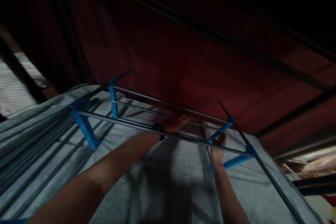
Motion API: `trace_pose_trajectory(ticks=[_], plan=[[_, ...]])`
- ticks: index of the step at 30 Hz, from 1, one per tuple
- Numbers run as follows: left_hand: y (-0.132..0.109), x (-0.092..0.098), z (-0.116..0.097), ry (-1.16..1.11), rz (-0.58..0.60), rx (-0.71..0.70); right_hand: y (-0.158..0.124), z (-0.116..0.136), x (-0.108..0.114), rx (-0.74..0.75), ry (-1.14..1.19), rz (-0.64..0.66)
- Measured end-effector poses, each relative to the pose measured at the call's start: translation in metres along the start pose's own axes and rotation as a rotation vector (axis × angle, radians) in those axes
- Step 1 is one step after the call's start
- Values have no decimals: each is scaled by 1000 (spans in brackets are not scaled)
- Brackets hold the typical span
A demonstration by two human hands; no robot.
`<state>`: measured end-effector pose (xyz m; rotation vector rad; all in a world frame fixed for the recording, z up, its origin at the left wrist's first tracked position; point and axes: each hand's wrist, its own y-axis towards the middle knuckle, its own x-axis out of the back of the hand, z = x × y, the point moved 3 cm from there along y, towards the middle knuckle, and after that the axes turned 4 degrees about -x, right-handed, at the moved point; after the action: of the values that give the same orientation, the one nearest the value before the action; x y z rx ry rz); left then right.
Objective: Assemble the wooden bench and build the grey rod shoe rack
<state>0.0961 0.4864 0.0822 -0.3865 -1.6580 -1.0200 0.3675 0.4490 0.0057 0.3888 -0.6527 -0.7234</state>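
Observation:
A partly built rack frame [147, 126] of thin grey metal rods and blue plastic brackets stands on a pale bedspread. My left hand [176, 122], a dark band at its wrist, reaches beneath the front rod [126, 123]. It covers part of the thin inner rod [141, 107] and seems closed on it; dim light blurs the fingers. On the right, the curled fingers of my right hand [219, 142] grip a blue bracket [217, 133] near that rod's other end. Another blue bracket [85, 126] joins the rods on the left.
Several loose grey rods [39, 143] lie side by side on the left of the bedspread [157, 178]. Dark red cloth [168, 52] hangs behind, crossed by dark bars. A striped cloth [15, 87] shows at far left. Long side rods [275, 182] extend toward me at right.

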Motion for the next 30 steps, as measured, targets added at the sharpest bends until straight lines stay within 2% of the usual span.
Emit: trace_pose_trajectory(ticks=[4, 7, 9, 10, 12, 14, 16, 20, 23, 26, 30], plan=[[-29, 6, 0, 9, -131, 83, -40, 32, -4, 113, -173, -14], [-67, 15, 0, 12, -260, 196, -64, 66, -22, 316, -240, 178], [-99, 22, 8, 11, -363, 382, -77, 92, -40, 471, -220, 313], [-117, 26, 16, 7, -451, 516, -82, 106, -50, 538, -201, 354], [-156, 35, 37, -2, -711, 824, -90, 134, -70, 647, -177, 392], [-192, 42, 60, -5, -968, 1072, -94, 165, -90, 734, -178, 421], [-214, 48, 85, 13, -1081, 1183, -98, 196, -113, 811, -177, 478], [-224, 56, 133, -79, -1072, 1142, -108, 251, -160, 933, -205, 622], [-220, 53, 158, -253, -1053, 1074, -116, 275, -191, 982, -265, 736], [-220, 48, 171, -373, -1046, 1041, -119, 281, -208, 1011, -286, 794], [-223, 47, 175, -431, -1125, 994, -120, 275, -214, 1033, -258, 803]])
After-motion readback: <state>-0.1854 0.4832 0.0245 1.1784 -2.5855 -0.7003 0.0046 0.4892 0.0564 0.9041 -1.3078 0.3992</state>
